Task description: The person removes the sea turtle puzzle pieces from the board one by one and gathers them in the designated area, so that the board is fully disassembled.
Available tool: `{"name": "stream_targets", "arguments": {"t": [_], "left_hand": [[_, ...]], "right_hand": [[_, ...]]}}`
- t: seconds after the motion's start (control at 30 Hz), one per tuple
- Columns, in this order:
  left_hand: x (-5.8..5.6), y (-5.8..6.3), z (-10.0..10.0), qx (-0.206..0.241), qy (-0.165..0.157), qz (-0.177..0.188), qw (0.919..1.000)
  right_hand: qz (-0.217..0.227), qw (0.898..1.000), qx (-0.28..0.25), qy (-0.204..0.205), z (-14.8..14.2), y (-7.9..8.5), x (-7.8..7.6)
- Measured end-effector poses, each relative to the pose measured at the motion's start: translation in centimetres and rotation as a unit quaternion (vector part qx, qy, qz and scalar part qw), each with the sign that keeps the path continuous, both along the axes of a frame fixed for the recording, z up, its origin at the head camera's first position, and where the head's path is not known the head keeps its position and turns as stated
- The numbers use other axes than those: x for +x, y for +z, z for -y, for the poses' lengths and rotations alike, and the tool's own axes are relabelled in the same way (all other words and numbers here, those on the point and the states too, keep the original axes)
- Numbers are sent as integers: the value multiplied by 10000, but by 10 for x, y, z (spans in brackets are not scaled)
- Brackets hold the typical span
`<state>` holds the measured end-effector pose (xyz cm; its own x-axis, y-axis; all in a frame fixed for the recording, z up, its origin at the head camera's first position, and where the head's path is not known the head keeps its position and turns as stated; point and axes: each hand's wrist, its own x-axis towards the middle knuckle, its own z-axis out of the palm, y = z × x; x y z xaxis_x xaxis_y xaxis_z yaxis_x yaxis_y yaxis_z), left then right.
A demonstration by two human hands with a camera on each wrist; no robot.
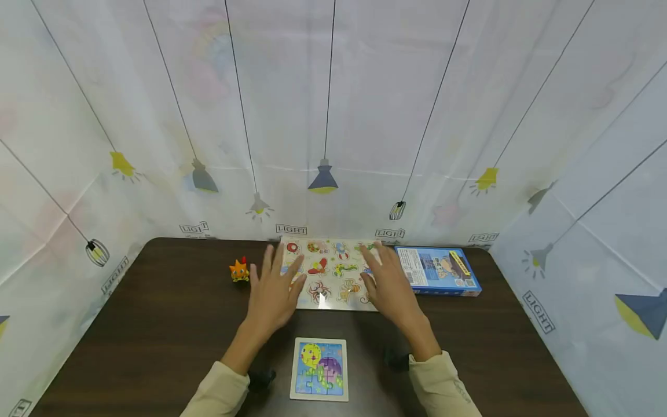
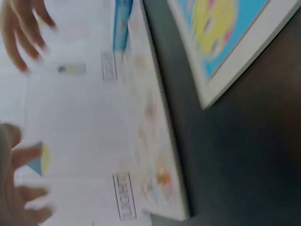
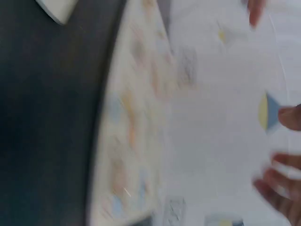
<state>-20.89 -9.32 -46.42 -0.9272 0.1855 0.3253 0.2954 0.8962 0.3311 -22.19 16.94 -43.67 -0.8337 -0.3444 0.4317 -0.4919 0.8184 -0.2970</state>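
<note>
Both hands hover over a pale board printed or inlaid with small insects and other little creatures, at the back middle of the table. My left hand overlaps the board's left side in the head view, fingers spread and holding nothing. Over its right side my right hand is likewise spread, with nothing in it. In both wrist views the fingers appear raised above the board, blurred. Nearer to me, between the forearms, lies a small framed jigsaw puzzle with a yellow fish and a purple jellyfish-like shape.
A small orange toy figure stands left of the board. Against the board's right side lies a blue box with printed labels. The dark wooden table ends at a white curtain patterned with hanging lamps.
</note>
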Motion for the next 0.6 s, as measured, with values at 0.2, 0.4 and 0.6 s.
{"name": "stream_targets", "arguments": {"t": [0.2, 0.4, 0.6], "left_hand": [[44, -17, 17, -250, -1724, 675, 9824], [77, -38, 31, -607, -2305, 1894, 9525], [98, -46, 32, -483, -2311, 2641, 9351]], "right_hand": [[865, 9724, 740, 2038, 31, -24, 17], [1680, 9369, 1250, 2799, 49, -50, 25], [1735, 9192, 1693, 3102, 61, -65, 25]]}}
